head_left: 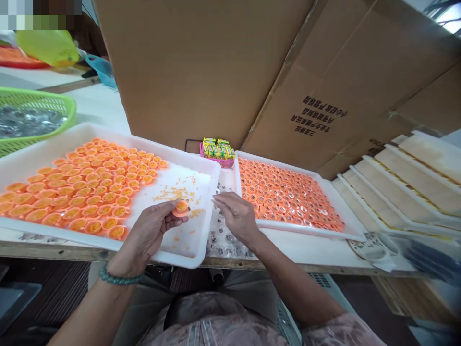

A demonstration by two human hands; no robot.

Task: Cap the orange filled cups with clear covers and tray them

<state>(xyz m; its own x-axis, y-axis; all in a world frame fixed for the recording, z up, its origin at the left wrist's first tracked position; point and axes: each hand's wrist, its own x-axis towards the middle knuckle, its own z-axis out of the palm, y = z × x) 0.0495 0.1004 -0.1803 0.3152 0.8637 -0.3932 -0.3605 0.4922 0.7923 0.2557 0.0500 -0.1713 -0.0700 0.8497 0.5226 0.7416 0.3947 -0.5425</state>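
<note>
Between the thumb and fingers of my left hand (158,223) is a small orange plastic cup (181,207) with yellow-orange bits inside, held over the left white tray (205,226). Rows of similar orange cups (95,185) fill most of that tray, and loose orange bits (176,194) lie scattered on its bare right part. My right hand (236,214) is just right of the tray's rim, its thumb and fingertips pinched together; whatever is in them is too small to make out. Below it, small clear pieces with dark marks (226,240) lie on the table between the trays.
A second white tray (353,234) holds orange cups with clear tops. Behind it stand large cardboard sheets (216,72) and a pink basket (225,162) of yellow-green packets. Stacked trays (392,192) lean at right. A green basket (72,108) of clear pieces is at left.
</note>
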